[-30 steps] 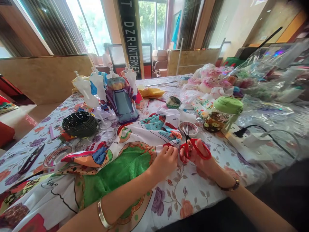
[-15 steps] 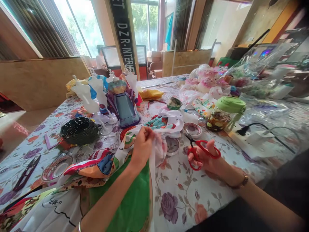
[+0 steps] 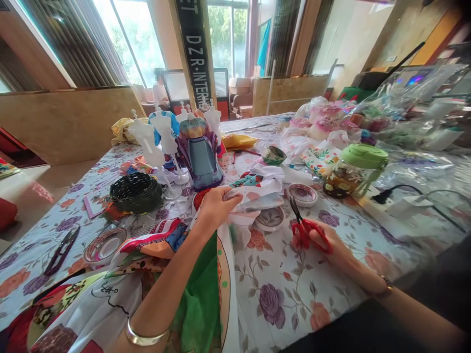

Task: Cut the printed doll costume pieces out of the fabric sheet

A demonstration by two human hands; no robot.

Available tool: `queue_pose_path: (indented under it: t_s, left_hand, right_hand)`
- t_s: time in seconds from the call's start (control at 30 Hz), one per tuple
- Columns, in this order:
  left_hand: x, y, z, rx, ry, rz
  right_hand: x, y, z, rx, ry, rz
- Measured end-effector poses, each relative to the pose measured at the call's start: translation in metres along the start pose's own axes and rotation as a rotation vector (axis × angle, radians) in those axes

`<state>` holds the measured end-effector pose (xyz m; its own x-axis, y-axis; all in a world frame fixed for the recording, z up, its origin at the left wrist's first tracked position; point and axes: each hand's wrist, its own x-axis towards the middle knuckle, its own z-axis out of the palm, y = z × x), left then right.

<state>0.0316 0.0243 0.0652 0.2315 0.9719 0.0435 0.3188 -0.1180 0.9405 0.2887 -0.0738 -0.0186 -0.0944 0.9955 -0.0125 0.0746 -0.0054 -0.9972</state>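
My left hand [image 3: 217, 208] pinches the edge of a printed fabric piece [image 3: 200, 289], green with a white border, which hangs down toward me over the near side of the table. More colourful patterned cloth lies bunched under my left forearm. My right hand [image 3: 324, 240] is closed around red-handled scissors [image 3: 302, 228], their dark blades pointing up and away, a short way right of the cloth and apart from it. Rolls of tape [image 3: 301, 194] lie just beyond the scissors. Past my left hand stands a small dress form in a blue and purple dress [image 3: 206, 164].
A dark woven basket [image 3: 136, 192], thread snips [image 3: 62, 250] and another tape roll [image 3: 105, 245] lie on the left. White mini mannequins [image 3: 147, 142] stand behind. A green-lidded jar [image 3: 355, 169], a power strip [image 3: 386, 211] and plastic-wrapped flowers [image 3: 331, 117] occupy the right side.
My left hand has drawn the white fabric edge out flatter, with the palm turned down. My right hand has turned and its fingers have closed more around the scissors. The view has shifted slightly left.
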Motion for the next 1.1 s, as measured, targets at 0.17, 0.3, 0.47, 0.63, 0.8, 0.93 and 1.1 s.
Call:
queue_pose_path:
  t_s: [0.17,0.3,0.47,0.63,0.8,0.93,1.1]
  left_hand:
    - [0.001,0.003,-0.002,-0.24,-0.086,-0.082]
    - [0.004,0.003,-0.005,-0.326,-0.071,-0.131]
    - [0.005,-0.002,-0.006,-0.316,-0.094,-0.035]
    - [-0.001,0.003,0.006,-0.097,-0.135,0.178]
    - [-0.018,0.004,0.033,0.268,-0.032,0.506]
    - [-0.039,-0.02,0.043,0.68,0.133,0.86]
    - [-0.063,-0.053,0.027,0.831,0.357,1.274]
  right_hand:
    - [0.006,0.001,-0.001,0.019,0.003,0.066]
    - [0.01,-0.019,0.001,-0.03,-0.156,0.074]
    - [0.01,-0.045,-0.001,0.043,-0.41,0.096]
    - [0.004,-0.051,-0.005,0.043,-0.573,0.179]
    - [-0.009,-0.047,-0.002,0.02,-0.594,0.185]
    - [-0.015,-0.046,0.0,0.002,-0.644,0.193]
    - [-0.015,-0.047,0.015,-0.044,-0.727,0.228]
